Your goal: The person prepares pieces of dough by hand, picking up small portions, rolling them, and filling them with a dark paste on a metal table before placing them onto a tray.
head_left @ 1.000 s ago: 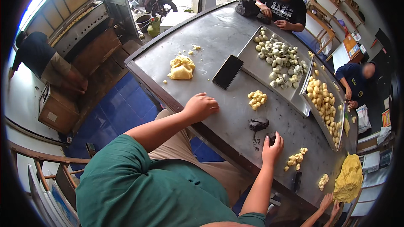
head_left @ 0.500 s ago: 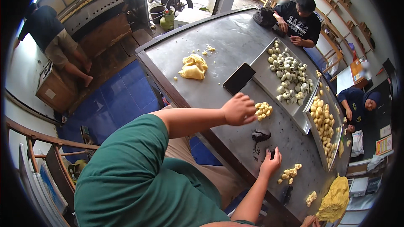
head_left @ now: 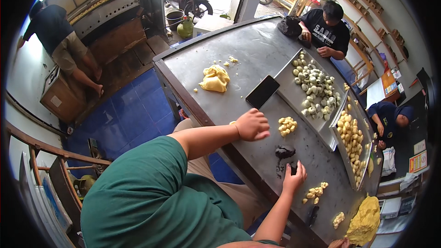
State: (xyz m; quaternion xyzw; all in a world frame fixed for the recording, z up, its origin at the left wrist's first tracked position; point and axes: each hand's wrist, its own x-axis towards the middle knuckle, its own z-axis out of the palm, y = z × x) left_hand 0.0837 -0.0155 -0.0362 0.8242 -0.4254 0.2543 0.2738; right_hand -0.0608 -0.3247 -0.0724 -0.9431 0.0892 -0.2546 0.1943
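Risk, dark filling: right hand [head_left: 294,179] pressed on a small dark piece [head_left: 293,168] near the desk [head_left: 257,59] front edge, lower centre of frame; a hard push could smear it or nudge it off, judging by the dark smudge already on the steel.
Risk, yellow pieces: left hand [head_left: 252,125] sat just beside the small pile of yellow dough pieces [head_left: 287,126], centre of frame; a sweep of the fist could scatter them toward the tray.
Risk, phone: black phone [head_left: 262,92] lay just above the left hand, near enough to get greasy or knocked.
Left fingers: curled into a loose fist, knuckles up; whether anything was inside could not be told.
Right fingers: bent down over the dark piece, thumb side touching it; pinching or only pressing, could not tell.
Dark lump: larger dark lump [head_left: 285,151] lay between the two hands, untouched.
Near right hand: second yellow cluster [head_left: 315,192] just right of it, apart.
Trays: two metal trays [head_left: 294,96] of shaped pieces, right of centre; other people worked at the far edge.
Big dough: yellow mass [head_left: 214,78] upper centre, well apart.
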